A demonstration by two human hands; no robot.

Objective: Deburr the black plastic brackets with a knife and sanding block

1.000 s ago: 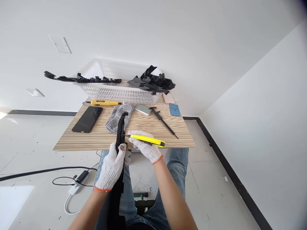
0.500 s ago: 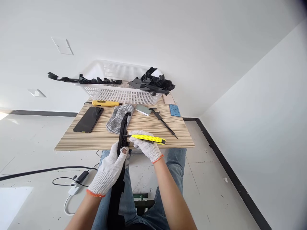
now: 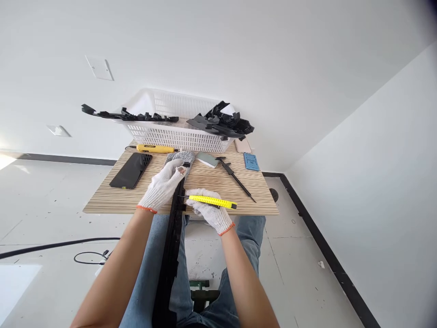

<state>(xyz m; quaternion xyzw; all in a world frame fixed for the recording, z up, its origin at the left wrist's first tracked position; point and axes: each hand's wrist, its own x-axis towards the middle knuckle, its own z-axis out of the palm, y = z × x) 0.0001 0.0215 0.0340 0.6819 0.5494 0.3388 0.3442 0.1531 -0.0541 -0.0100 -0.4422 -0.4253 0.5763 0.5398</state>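
Observation:
A long black plastic trim part (image 3: 173, 237) runs from my lap up over the table's front edge. My left hand (image 3: 164, 182), in a white knit glove with a worn thumb tip, is closed around its upper end. In my gloved right hand (image 3: 208, 209) is a yellow utility knife (image 3: 212, 201), its handle pointing right. The thin blade reaches left to the part's edge, just below my left hand; whether it touches cannot be made out. Behind the part's top end lies a grey cloth (image 3: 191, 159), partly hidden by my left hand.
A white basket (image 3: 177, 136) with black plastic parts (image 3: 223, 123) stands at the table's back. On the striped table (image 3: 112, 200) lie a black phone (image 3: 131, 171), a yellow tool (image 3: 155, 149), a grey-green block (image 3: 207, 159), a black caliper (image 3: 236, 179) and a blue card-like item (image 3: 251, 161).
My left hand has moved up along the black part to its top end. My right hand with the knife stays nearly in place. The view has shifted slightly.

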